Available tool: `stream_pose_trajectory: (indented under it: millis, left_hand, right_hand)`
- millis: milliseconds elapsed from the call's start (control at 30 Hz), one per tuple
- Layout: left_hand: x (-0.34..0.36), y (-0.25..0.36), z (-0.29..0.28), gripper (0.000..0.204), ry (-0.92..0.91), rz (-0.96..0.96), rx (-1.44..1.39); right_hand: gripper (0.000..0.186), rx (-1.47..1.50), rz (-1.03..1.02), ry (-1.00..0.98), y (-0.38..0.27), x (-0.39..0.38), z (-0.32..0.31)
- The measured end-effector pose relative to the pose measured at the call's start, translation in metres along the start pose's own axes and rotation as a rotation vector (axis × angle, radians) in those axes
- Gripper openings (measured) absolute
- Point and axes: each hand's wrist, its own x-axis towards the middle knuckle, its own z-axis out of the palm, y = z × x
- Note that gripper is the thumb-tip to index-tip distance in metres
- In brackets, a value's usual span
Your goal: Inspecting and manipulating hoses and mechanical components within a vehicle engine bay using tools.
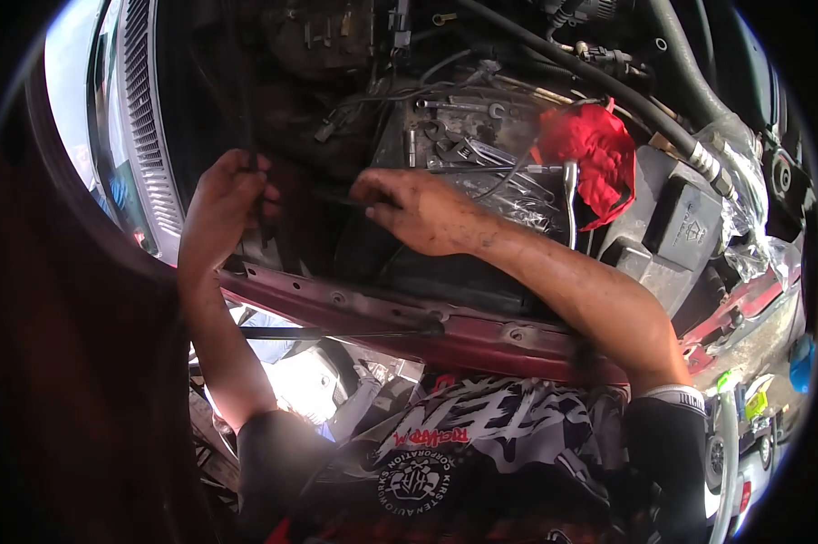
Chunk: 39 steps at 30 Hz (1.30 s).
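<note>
I lean over a car's open engine bay. My left hand is closed around a thin dark cable or rod that runs up into the dark bay. My right hand reaches in from the right, its fingers pinched on a slim dark tool or rod that points left toward my left hand. Both hands are grimy. What the tool's tip touches is lost in shadow.
A red rag lies on the engine beside several wrenches. A black battery or box sits at right, with thick hoses above. The red front crossmember runs under my arms; a grille stands at left.
</note>
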Motion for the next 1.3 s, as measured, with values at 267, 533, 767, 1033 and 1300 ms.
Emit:
stream_pose_trajectory:
  millis: [267, 533, 767, 1033, 1300]
  left_hand:
    - [0.016, -0.014, 0.011, 0.022, 0.201, 0.027, 0.560]
    - [0.010, -0.015, 0.012, 0.022, 0.242, 0.248, 0.805]
    - [-0.008, 0.006, 0.023, 0.034, 0.410, 0.200, 0.748]
    - [-0.016, 0.009, 0.039, 0.036, 0.229, 0.390, 0.641]
    - [-0.018, 0.010, 0.038, 0.042, 0.099, 0.469, 0.783]
  right_hand:
    - [0.026, -0.385, 0.053, 0.337, 0.035, 0.046, 0.024]
    - [0.041, -0.673, 0.014, 0.192, 0.029, 0.018, -0.017]
    - [0.037, -1.127, 0.147, -0.214, 0.065, -0.032, -0.059]
    - [0.033, -0.819, 0.145, 0.104, 0.009, -0.042, -0.094]
    - [0.028, -0.831, 0.182, 0.374, -0.048, -0.066, -0.187]
